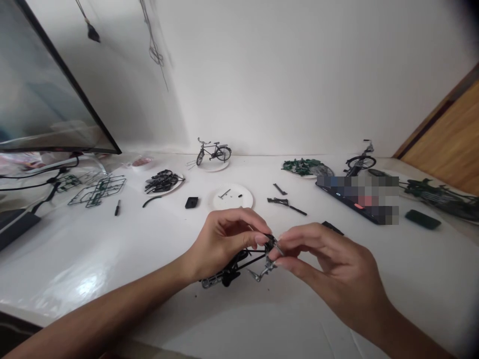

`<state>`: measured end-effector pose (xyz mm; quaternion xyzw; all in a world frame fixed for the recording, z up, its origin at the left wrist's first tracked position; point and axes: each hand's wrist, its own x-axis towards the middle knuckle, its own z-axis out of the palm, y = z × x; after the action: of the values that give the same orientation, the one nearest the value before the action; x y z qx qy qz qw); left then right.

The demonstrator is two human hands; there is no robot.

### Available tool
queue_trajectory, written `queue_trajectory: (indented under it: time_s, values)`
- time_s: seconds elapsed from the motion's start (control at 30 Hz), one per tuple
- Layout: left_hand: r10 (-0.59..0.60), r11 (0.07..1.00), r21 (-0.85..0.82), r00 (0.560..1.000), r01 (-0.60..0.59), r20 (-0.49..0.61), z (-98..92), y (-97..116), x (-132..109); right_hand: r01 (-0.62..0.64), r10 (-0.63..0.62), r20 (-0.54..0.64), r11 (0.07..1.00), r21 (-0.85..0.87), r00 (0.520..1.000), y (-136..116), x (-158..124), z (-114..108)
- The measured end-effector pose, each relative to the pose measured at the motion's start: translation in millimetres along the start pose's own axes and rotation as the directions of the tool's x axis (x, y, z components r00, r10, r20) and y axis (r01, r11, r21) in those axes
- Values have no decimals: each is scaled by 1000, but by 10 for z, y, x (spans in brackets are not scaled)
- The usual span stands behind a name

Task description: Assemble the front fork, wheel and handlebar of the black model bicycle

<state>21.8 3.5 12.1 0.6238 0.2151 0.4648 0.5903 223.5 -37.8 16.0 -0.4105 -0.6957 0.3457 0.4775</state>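
Note:
A partly built miniature bicycle frame [234, 267] of black metal with silver parts hangs a little above the white table top [112, 259]. My left hand [224, 239] grips its front end between thumb and fingers. My right hand [322, 257] pinches the same spot from the other side, with fingertips meeting the left fingers. A small silver fork-like piece [265, 271] sticks down below the hands. The exact small part under the fingertips is hidden.
Two finished model bicycles [214, 152] stand at the back, the second [361, 160] to the right. Plates hold black parts [162, 182] and green parts [303, 167]. A white plate [232, 198] has small pieces. Green sprues [97, 192] and a monitor [45, 85] are left; a blurred device [355, 199] is right.

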Motion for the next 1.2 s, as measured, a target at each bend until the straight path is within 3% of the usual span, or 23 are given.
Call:
queue_trajectory:
  time_s: [0.2, 0.8, 0.93, 1.03, 1.2]
  values:
    - [-17, 999, -39, 997, 20, 81, 19, 19, -29, -79, 78, 16, 990, 120, 997, 9, -11, 11]
    - [59, 995, 76, 990, -69, 125, -12, 51, -53, -116, 102, 77, 971, 210, 992, 21, -25, -1]
    - [133, 970, 186, 981, -157, 138, -16, 59, -56, -132, 111, 112, 971, 199, 987, 31, -27, -1]
    - [193, 921, 298, 959, -250, 206, -30, 81, -60, -169, 142, 138, 963, 209, 980, 46, -25, 0]
    - [221, 884, 342, 930, -318, 295, -55, 122, -57, -267, 215, 215, 930, 253, 953, 60, -9, -11]
